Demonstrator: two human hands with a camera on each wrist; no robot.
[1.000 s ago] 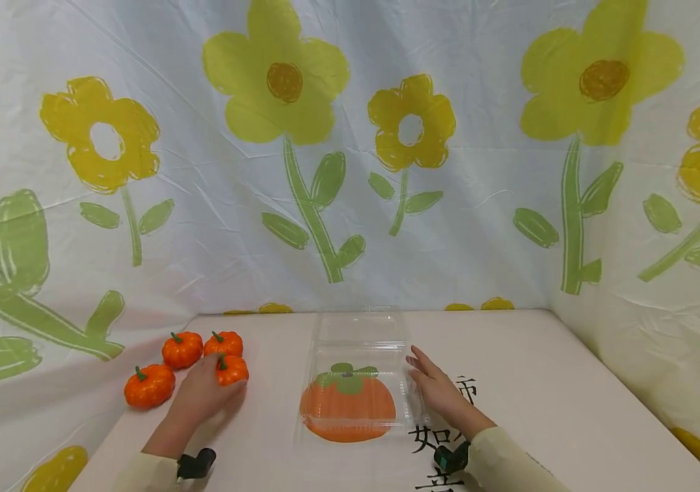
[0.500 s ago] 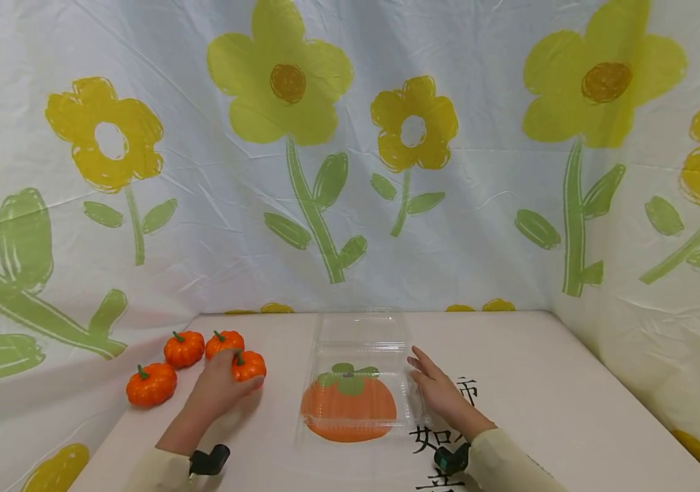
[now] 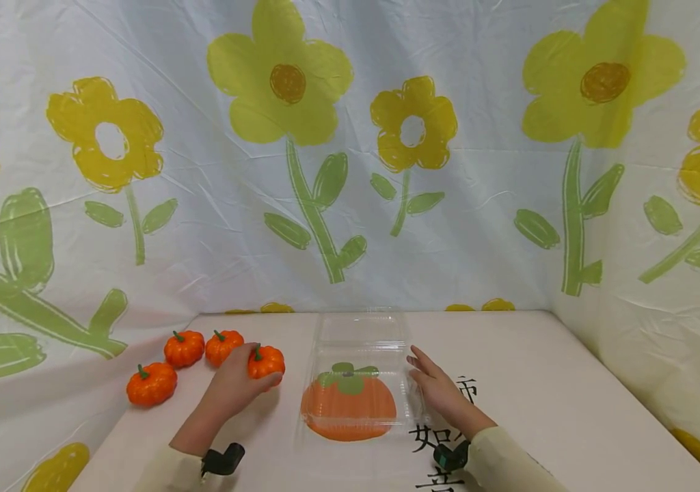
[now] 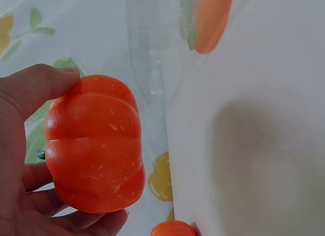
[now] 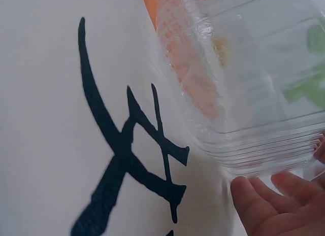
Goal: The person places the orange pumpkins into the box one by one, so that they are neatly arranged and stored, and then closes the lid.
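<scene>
My left hand (image 3: 233, 386) holds a small orange pumpkin (image 3: 267, 363) with a green stem, left of a clear plastic clamshell box (image 3: 359, 354). In the left wrist view, thumb and fingers spread around the ribbed side of the pumpkin (image 4: 99, 144), and a shadow falls on the table beyond. The box lies with its lid raised at the back. My right hand (image 3: 439, 391) is at the box's right side, its fingers extended. Seen from the right wrist, the fingertips (image 5: 244, 188) are right at the ridged wall of the box (image 5: 259, 139).
Three more orange pumpkins stand at the left: one in front (image 3: 152, 385), one behind it (image 3: 184, 349), one (image 3: 223, 347) nearer my left hand. The white tablecloth (image 3: 510, 383) bears a printed persimmon (image 3: 350, 430) under the box and black characters. A flowered curtain (image 3: 473, 239) encloses the table.
My left hand has moved right with the pumpkin, away from the other pumpkins and closer to the box. The right hand has stayed at the box's side.
</scene>
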